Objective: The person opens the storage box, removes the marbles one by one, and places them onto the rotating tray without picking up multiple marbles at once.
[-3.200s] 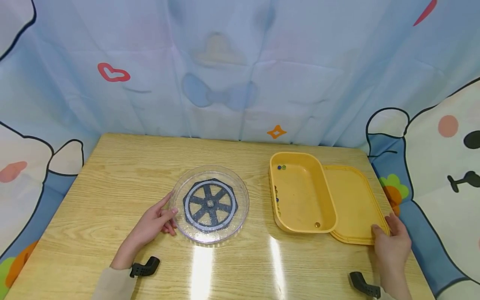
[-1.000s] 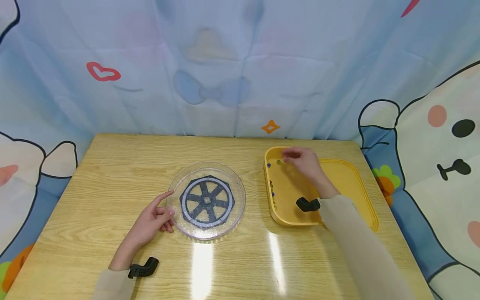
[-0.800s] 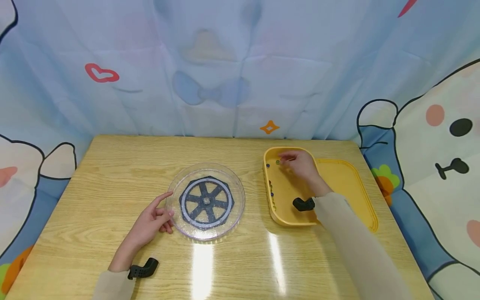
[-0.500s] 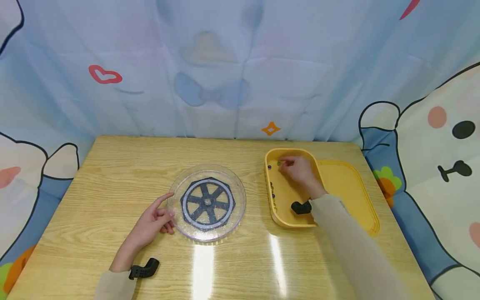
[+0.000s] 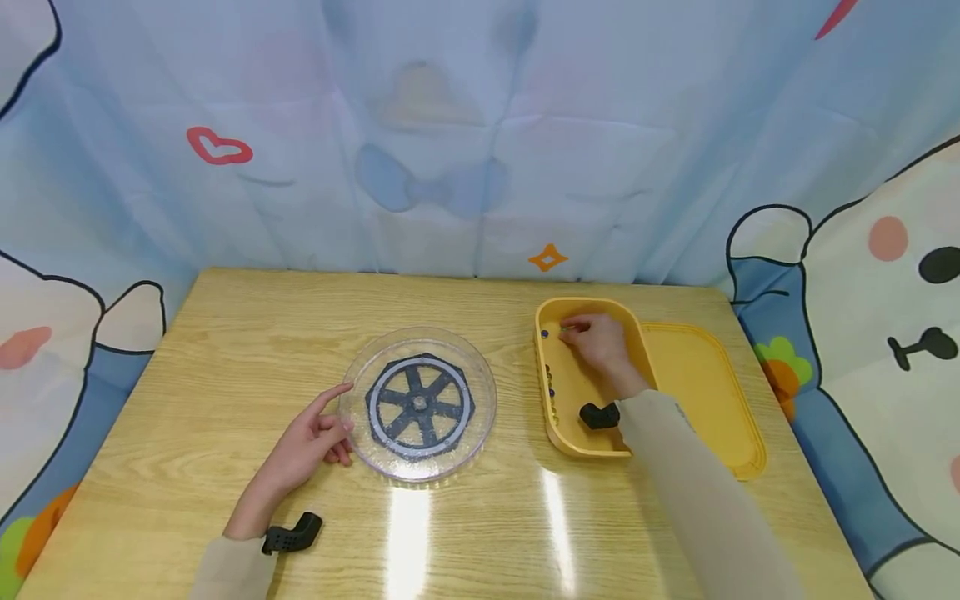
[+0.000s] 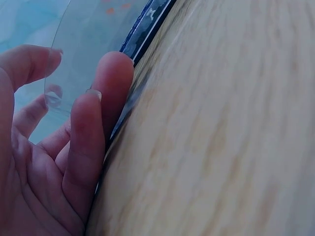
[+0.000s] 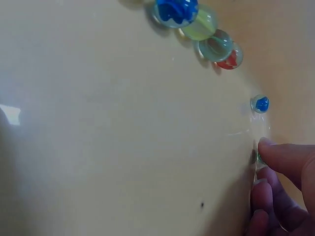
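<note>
Inside the far part of the yellow box (image 5: 572,392), the right hand (image 5: 600,340) pinches a green marble (image 7: 261,158) between thumb and fingertip, low against the wall; the hand hides most of the marble. A sphere, it has all its axes equal. At the rim of the clear round dish (image 5: 486,408), the left hand (image 5: 300,446) reaches in from the left: index finger extended to the edge, thumb overlapping it, other fingers bent beside the wall. Whether this hand grips or merely touches cannot be told.

Just beside the pinched marble, a single blue marble (image 7: 262,103) lies at the foot of the box wall. Farther along the left wall runs a close row of other marbles (image 7: 216,45), with blue, yellow-green, clear and red among them in the right wrist view.

The box's long axis runs from the back of the desk (image 5: 255,350) toward the front, its near end set slightly to the right; the hollow faces up. The yellow lid (image 5: 697,392) lies flat along its right side, similarly aligned. Left of the box and apart from it, the dish lies level, a dark spoked wheel (image 5: 397,399) showing at its base. Behind the desk hangs a blue printed curtain (image 5: 600,192).
</note>
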`<action>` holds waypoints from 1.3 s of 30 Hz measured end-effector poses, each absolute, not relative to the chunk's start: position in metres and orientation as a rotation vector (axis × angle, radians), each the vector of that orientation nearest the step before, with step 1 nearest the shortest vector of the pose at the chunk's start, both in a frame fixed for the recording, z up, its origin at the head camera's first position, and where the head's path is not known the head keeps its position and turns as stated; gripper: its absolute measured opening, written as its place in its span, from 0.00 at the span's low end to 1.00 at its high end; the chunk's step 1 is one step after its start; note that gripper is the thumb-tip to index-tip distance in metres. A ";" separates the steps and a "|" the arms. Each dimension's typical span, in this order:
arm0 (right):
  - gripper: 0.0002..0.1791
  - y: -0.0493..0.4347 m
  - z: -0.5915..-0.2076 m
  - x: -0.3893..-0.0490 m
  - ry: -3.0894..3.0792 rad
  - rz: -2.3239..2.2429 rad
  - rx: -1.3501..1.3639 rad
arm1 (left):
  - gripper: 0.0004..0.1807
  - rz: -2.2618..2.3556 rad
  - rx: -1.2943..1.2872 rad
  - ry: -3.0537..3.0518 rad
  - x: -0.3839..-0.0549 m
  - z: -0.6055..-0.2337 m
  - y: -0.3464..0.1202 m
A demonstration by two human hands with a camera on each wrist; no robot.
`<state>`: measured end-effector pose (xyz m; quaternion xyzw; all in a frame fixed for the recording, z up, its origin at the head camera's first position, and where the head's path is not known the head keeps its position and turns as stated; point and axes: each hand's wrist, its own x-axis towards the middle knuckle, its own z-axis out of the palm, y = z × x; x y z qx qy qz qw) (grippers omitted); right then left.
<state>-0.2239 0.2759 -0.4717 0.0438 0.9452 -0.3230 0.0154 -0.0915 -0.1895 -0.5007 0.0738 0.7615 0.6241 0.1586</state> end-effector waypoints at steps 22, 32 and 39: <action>0.15 0.283 -0.437 -0.205 2.881 -1.208 0.147 | 0.31 1.795 0.230 2.153 -0.095 -0.504 -0.182; 0.16 0.236 -0.399 -0.186 2.851 -1.391 -0.033 | 0.31 1.785 0.197 2.179 -0.093 -0.503 -0.187; 0.11 0.189 -0.394 -0.168 2.861 -1.384 -0.209 | 0.31 1.782 0.195 2.183 -0.093 -0.502 -0.187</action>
